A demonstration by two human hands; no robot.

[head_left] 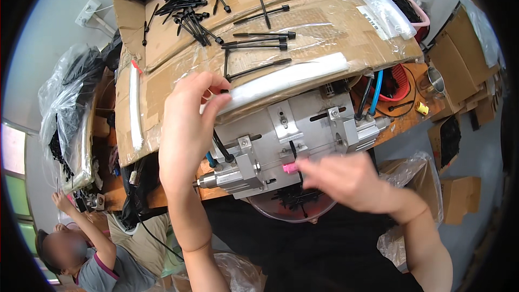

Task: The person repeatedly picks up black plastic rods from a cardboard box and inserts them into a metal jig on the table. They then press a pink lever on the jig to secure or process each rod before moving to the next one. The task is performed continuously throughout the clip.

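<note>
My left hand (186, 121) reaches over the cardboard's front edge. Its thumb and index finger are pinched at the lower end of a thin black rod (226, 66) with a thicker head. My right hand (346, 181), smeared by motion, is closed at the front of a metal fixture (265, 127). Bright pink covers (291, 168) show at its fingertips, around another thin black rod (293, 150) that lies across the fixture's middle. Several loose black rods (262, 40) lie on the cardboard beyond my left hand, near a larger pile (189, 0).
Below the fixture sits a clear bowl (259, 210) of black pieces. Blue air hoses (377, 92) rise at its right, by a red basket (403, 84) and metal cup (432, 82). Cardboard boxes (459, 200) stand right; another person (108, 254) sits lower left.
</note>
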